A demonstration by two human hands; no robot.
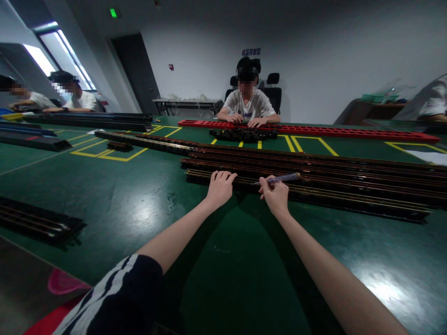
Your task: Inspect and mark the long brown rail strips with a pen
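Observation:
My right hand (275, 195) is closed around a screwdriver (284, 177) with a clear, purplish handle. Its thin shaft points left, and the tip is low at the nearest long black rail (335, 199), which has brass-coloured strips along it. Over the left part of this same rail lies my left hand (220, 190), its fingers bent across the top and the thumb to the right. The fingertips are partly hidden. Just behind, more black rails with copper and brass strips (314, 165) lie side by side.
Across the green table (132, 200) a person (247, 102) handles a pile of small black parts (244, 135) beside a long red slotted bar (349, 131). A short black part (119, 146) lies inside yellow tape. More rails (38, 221) lie at left; other people sit farther away.

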